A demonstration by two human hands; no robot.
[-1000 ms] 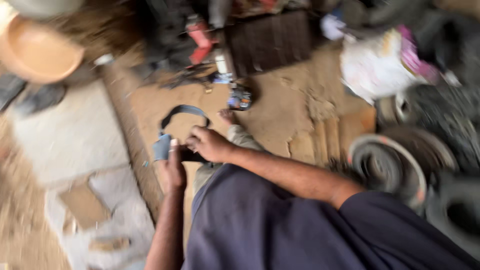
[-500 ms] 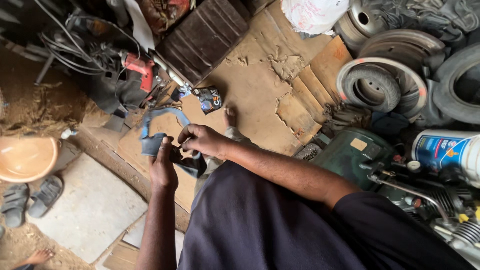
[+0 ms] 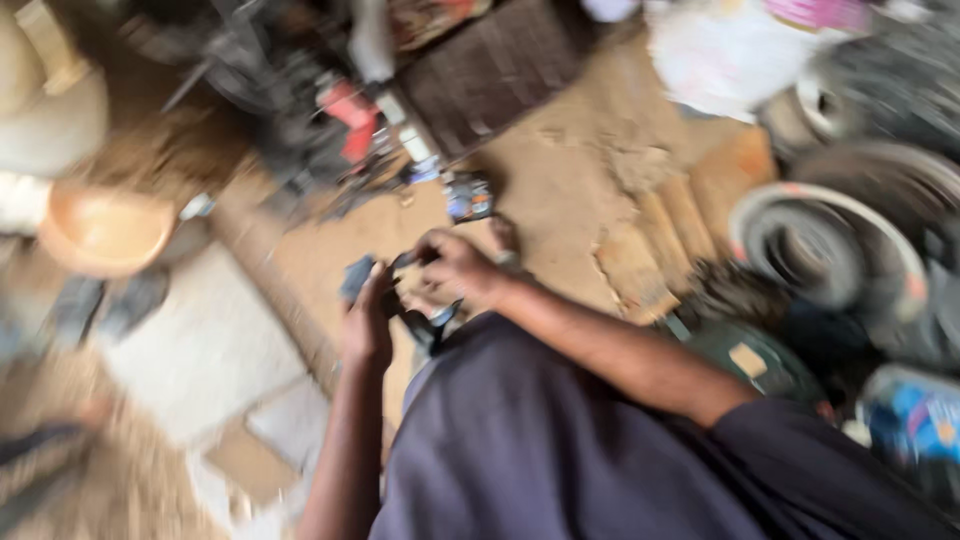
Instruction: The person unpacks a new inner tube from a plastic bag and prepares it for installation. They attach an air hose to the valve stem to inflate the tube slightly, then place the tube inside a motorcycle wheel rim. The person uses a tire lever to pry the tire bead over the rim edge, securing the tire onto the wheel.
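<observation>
The picture is blurred by head motion. My left hand and my right hand meet low in the middle, both closed on a dark blue-grey strap-like piece held just above my lap. Its shape is hard to make out. My dark blue shirt fills the lower part of the view. A small dark blue object lies on the sandy floor just beyond my hands.
An orange bowl sits at the left beside sandals. A red tool and dark clutter lie at the top. Round metal discs and tyres crowd the right. A pale concrete slab lies at lower left.
The view has swung and blurred. The strap-like piece, spread out as a loop earlier, is now bunched closer between my two hands, nearer my lap.
</observation>
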